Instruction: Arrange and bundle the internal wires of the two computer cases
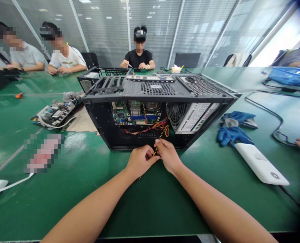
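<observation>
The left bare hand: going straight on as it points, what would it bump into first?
Probably the right bare hand, which pinches the twisted yellow-black cable; beyond it, seemingly, the open dark metal computer case. Depth is hard to judge.

Single head-worn cam. Looked forward and down from above the near edge of a green table (145, 209); left hand (142, 160) and right hand (168, 154) close, low centre, computer case (129, 89) just past them. Wide view, reached across to a seated person (140, 58) and glass wall (156, 30) behind.
</observation>
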Tool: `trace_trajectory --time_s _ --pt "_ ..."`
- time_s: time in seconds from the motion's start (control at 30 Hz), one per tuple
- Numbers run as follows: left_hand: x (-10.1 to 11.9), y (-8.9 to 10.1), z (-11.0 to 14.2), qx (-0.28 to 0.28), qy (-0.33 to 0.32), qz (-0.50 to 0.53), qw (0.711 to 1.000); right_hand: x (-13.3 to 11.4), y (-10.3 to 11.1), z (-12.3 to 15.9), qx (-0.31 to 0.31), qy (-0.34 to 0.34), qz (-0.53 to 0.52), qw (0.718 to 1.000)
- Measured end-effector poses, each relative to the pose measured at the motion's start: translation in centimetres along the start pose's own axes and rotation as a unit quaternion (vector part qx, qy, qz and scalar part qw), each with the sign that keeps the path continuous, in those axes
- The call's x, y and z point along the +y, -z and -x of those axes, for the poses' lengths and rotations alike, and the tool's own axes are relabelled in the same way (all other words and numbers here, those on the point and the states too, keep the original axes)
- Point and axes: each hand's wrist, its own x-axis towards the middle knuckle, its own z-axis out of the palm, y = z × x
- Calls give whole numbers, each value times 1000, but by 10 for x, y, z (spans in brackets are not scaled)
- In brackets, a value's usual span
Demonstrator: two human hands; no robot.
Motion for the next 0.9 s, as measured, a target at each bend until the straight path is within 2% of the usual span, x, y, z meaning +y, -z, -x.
trace_trajectory --time_s 0.33,0.67,0.9 --pt "3 2 -2 25 -14 -40 999 0 -1 0 -16 -19 -23 999" --pt "5 4 -3 -19 -1 -46 999 2 -1 0 -14 -15 -27 999" --pt "5 1 -2 20 -15 -31 999 2 0 -1 -13 -15 -19 1000"
